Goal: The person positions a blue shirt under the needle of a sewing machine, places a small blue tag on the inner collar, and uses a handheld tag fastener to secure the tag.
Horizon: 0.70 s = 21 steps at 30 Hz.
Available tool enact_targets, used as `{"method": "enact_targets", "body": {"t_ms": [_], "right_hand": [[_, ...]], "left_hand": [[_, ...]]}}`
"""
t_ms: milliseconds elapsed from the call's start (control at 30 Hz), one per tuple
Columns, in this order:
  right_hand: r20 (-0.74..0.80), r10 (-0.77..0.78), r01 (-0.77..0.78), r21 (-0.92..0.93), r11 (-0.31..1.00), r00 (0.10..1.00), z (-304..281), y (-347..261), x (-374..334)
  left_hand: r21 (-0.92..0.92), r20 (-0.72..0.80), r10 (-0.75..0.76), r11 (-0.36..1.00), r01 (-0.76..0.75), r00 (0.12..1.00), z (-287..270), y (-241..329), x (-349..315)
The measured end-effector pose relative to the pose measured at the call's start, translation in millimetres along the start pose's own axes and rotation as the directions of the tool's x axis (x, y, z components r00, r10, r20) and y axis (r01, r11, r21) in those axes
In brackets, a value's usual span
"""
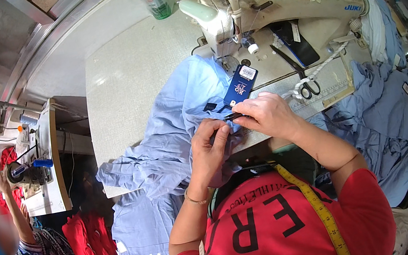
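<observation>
While blue cloth [171, 114] on table [119, 82] is pinched by left hand [208, 146] at near edge, small dark tool [233, 116] is gripped by right hand [269, 116]. Trimming apparently being done; next, cloth to be kept taut.

- Under your left hand [206, 148], you have a plain pale blue garment [161, 135].
- In your right hand [272, 115], a black tool [232, 116].
- Just beyond your right hand, a navy tag [240, 88] with white print.
- Beyond both hands, a cream sewing machine [291, 0] and a pale grey, finely speckled tabletop [121, 76].
- Below your hands, your red shirt [291, 248] with black lettering, and a yellow tape measure [317, 206] with black markings.
- Far left of your hands, bright red cloth [94, 250].
</observation>
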State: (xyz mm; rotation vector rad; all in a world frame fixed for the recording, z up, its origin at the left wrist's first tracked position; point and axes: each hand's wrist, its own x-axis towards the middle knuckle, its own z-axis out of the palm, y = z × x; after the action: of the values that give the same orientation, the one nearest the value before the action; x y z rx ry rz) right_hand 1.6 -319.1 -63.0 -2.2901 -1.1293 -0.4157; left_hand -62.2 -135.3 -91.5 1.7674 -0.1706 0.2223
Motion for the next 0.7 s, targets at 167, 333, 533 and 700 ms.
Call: {"method": "enact_targets", "body": {"t_ms": [167,333,533,700], "right_hand": [[-0.026,0.009,-0.01,-0.007,1.0,1.0,5.1,0.6,-1.4],[-0.034,0.01,-0.01,-0.008,1.0,0.999,5.1,-1.3,-1.1],[-0.104,0.05,-0.048,0.02,0.999,0.993,4.5,3.4,-1.1],[-0.046,0.276,-0.28,-0.214,0.936,0.96,-14.7,23.5,-18.0]], "left_hand": [[0.011,0.008,0.033,0.999,-0.033,0.999,-0.8,2.4,0.8],[0.021,0.013,0.026,0.999,-0.027,1.0,-2.1,1.6,0.3],[-0.035,0.016,0.016,0.999,-0.016,1.0,-0.9,-0.6,0.2],[-0.31,0.015,-0.209,0.929,0.203,0.978,-3.1,-3.3,-3.6]]}}
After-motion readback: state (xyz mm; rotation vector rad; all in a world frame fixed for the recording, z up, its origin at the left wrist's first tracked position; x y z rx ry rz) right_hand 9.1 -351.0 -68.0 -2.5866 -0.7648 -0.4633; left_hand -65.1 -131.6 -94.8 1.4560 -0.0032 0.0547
